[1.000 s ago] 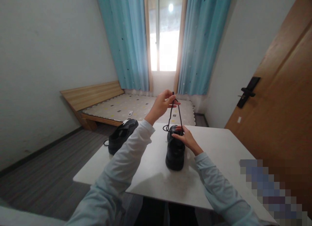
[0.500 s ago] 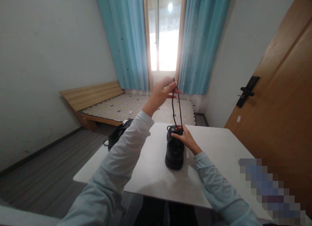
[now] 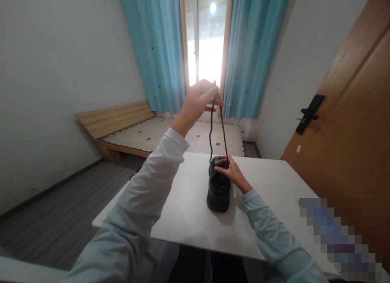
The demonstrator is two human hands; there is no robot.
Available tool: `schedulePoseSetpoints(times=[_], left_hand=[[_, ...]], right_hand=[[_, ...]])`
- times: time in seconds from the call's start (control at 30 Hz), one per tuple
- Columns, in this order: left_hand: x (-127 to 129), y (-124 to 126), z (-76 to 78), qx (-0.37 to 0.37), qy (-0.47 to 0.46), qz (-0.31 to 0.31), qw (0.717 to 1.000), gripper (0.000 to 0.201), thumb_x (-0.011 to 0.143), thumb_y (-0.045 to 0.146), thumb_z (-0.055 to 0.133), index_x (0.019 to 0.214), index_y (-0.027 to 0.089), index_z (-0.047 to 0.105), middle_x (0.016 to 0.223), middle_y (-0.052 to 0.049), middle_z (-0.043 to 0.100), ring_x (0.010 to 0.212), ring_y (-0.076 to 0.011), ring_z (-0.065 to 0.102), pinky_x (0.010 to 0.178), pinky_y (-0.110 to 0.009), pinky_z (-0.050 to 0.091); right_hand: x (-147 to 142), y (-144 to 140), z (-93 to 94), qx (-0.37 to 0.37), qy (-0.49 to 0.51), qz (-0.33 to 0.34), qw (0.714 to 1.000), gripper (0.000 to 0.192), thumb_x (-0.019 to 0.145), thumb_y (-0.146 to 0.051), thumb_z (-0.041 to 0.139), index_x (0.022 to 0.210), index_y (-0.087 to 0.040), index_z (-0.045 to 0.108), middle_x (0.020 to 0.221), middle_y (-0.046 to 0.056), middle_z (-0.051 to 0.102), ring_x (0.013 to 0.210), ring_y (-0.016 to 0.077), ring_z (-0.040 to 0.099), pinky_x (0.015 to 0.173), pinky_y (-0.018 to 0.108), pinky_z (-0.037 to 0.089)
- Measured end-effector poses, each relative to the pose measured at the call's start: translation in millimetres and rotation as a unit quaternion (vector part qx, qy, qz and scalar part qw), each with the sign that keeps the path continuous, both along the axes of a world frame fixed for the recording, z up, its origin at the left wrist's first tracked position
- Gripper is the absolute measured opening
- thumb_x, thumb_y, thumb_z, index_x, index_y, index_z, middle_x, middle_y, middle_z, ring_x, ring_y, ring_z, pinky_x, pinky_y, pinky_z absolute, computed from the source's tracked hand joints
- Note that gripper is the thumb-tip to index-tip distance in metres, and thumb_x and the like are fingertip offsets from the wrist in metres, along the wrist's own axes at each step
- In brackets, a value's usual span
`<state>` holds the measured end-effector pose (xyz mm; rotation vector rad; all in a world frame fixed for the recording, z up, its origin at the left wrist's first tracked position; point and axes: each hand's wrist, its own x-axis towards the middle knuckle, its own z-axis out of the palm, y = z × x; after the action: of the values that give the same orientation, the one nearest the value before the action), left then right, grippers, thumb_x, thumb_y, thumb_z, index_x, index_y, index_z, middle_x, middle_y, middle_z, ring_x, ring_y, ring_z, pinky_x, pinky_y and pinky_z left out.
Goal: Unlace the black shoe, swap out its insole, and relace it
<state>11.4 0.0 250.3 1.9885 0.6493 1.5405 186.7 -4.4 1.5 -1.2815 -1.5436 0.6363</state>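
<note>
Head view, left hand: left hand (image 3: 199, 99) was raised at upper centre of the frame, fingers pinched shut on the top of the shoelace (image 3: 217, 128), in front of the bright window (image 3: 206, 39).
Head view, right hand: right hand (image 3: 230, 172) lay lower, at centre frame, curled over the far end of the black shoe (image 3: 218, 188), fingertips touching the spot where the lace ran down into it; a loose hold, pressing down rather than gripping hard.
Shoe place: stood upright on the white tabletop (image 3: 274, 193), just right of centre, near the far edge, sole flat.
Lace place: two thin strands ran almost straight from the pinch down to the shoe, close together, looking taut.
Lace handling: judged thin, limp, light, a bit slick; needs a fingertip pinch near the end, would slip from a wide grip; pulls only along its length.
Shoe handling: judged fairly light, chunky sole stiff, upper softer and smooth, likely glossy; not fragile. Could tip or lift under the upward pull, so best held from above over the opening or by the sides of the upper, as the right hand did.
Sleeves: both arms in pale blue long sleeves (image 3: 143, 201), left one covered what lay at the tabletop's left edge.
Background: blue curtains (image 3: 250, 51) either side of the window, low wooden bed (image 3: 122, 128) at left middle, brown door (image 3: 350, 124) with dark handle at right.
</note>
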Motion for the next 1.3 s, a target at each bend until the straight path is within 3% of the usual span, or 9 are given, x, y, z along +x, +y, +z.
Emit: schedulePoseSetpoints(times=[0.3, 0.53, 0.77, 1.1, 1.3], left_hand=[[-1.1, -4.1, 16.0, -0.012, 0.042, -0.003, 0.999, 0.013, 0.086, 0.029, 0.054, 0.087, 0.016, 0.053, 0.074, 0.001, 0.066, 0.074, -0.0117, 0.070, 0.065, -0.018, 0.051], [7.5, -4.6, 27.6, 0.045, 0.060, -0.030, 0.997, 0.008, 0.085, 0.023, 0.055, 0.082, 0.015, 0.054, 0.077, -0.001, 0.064, 0.063, -0.0104, 0.068, 0.051, -0.015, 0.048], [14.6, 4.3, 33.0, 0.054, 0.078, 0.009, 0.995, 0.009, 0.083, 0.024, 0.058, 0.087, 0.016, 0.057, 0.081, -0.001, 0.065, 0.066, -0.0093, 0.066, 0.054, -0.015, 0.048], [4.0, 28.5, 9.7, 0.013, 0.061, 0.065, 0.996, 0.009, 0.086, 0.022, 0.051, 0.091, 0.016, 0.055, 0.071, 0.002, 0.061, 0.062, -0.0066, 0.064, 0.058, -0.014, 0.050], [-7.1, 47.2, -29.1, -0.019, 0.073, 0.093, 0.993, 0.007, 0.083, 0.021, 0.054, 0.085, 0.015, 0.054, 0.071, 0.001, 0.062, 0.055, -0.0062, 0.062, 0.052, -0.015, 0.049]], right_hand=[[1.1, 1.1, -4.0, 0.010, 0.002, 0.006, 1.000, 0.060, 0.060, -0.045, 0.077, 0.109, -0.019, 0.052, 0.099, 0.008, 0.064, 0.091, 0.0241, 0.062, 0.081, 0.039, 0.048], [0.9, 0.1, -4.8, 0.007, 0.007, 0.002, 1.000, 0.060, 0.059, -0.045, 0.077, 0.109, -0.020, 0.053, 0.099, 0.007, 0.064, 0.093, 0.0243, 0.061, 0.082, 0.040, 0.048], [-1.6, -0.7, -4.7, -0.005, 0.040, -0.009, 0.999, 0.068, 0.056, -0.044, 0.079, 0.113, -0.020, 0.048, 0.100, 0.006, 0.062, 0.092, 0.0232, 0.060, 0.082, 0.040, 0.049], [-3.5, -1.2, -3.9, -0.009, 0.057, -0.013, 0.998, 0.069, 0.055, -0.041, 0.080, 0.112, -0.021, 0.047, 0.100, 0.006, 0.062, 0.094, 0.0235, 0.060, 0.084, 0.041, 0.048], [-3.7, 0.0, -7.2, -0.011, 0.077, 0.001, 0.997, 0.070, 0.055, -0.041, 0.079, 0.113, -0.022, 0.046, 0.104, 0.007, 0.061, 0.100, 0.0235, 0.060, 0.087, 0.039, 0.048]])
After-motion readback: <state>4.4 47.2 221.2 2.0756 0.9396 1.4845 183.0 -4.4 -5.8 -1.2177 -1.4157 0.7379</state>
